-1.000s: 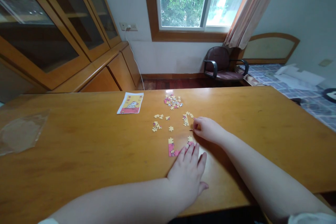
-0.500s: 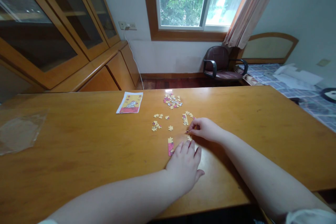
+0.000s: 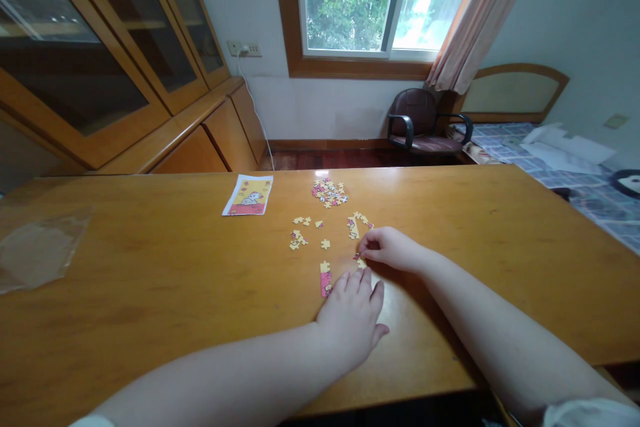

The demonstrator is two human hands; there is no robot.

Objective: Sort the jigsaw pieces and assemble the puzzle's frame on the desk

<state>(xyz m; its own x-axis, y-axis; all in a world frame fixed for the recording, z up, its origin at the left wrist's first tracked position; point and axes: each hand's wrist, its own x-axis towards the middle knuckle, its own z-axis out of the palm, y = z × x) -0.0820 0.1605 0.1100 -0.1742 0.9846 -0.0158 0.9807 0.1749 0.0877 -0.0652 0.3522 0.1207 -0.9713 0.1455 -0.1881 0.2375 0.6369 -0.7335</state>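
Note:
My right hand (image 3: 390,248) pinches a small dark-and-pink jigsaw piece (image 3: 357,257) between thumb and fingertips, right at the upper edge of a yellow jigsaw piece (image 3: 361,264). Palm down on the table, my left hand (image 3: 351,310) lies flat with fingers spread, its fingertips at that yellow piece. Left of these fingers is a joined yellow-and-pink strip (image 3: 325,279), partly touched or covered by the hand. A joined yellow section (image 3: 353,227) sits just beyond my right hand. One loose yellow piece (image 3: 325,244) lies between the groups.
A heap of mixed pieces (image 3: 330,193) lies farther back. Small yellow clusters (image 3: 297,240) are on the left, near a printed picture card (image 3: 249,195). A clear plastic bag (image 3: 43,250) rests at the table's far left. Beyond the table (image 3: 165,267) stands an office chair (image 3: 420,120).
My right hand has brought the small piece slightly nearer, down against the yellow piece by my left fingertips. The left hand stays in place.

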